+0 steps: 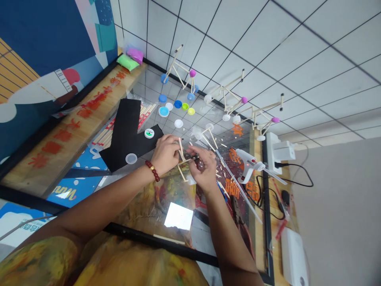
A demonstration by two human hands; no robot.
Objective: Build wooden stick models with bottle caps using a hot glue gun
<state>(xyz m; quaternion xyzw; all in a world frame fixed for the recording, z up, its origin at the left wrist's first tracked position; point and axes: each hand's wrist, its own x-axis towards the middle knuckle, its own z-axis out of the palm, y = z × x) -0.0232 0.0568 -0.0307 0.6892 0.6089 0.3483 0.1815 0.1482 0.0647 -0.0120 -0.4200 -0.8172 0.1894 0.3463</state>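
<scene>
Over the glass tabletop, my left hand pinches a small frame of glued wooden sticks. One stick of the frame stands up beside my fingertips, and another slants down toward a white cap. My right hand is curled at the frame's other side, thumb and fingers close together. A small dark bit shows between them, too small to name. Just beyond my hands lies another stick piece with white round caps at its far end.
Three stick models with cap wheels and pink balls stand along the back. Loose bottle caps lie before them. Black card covers bundled sticks at left. A glue gun, corded to a power strip, lies right.
</scene>
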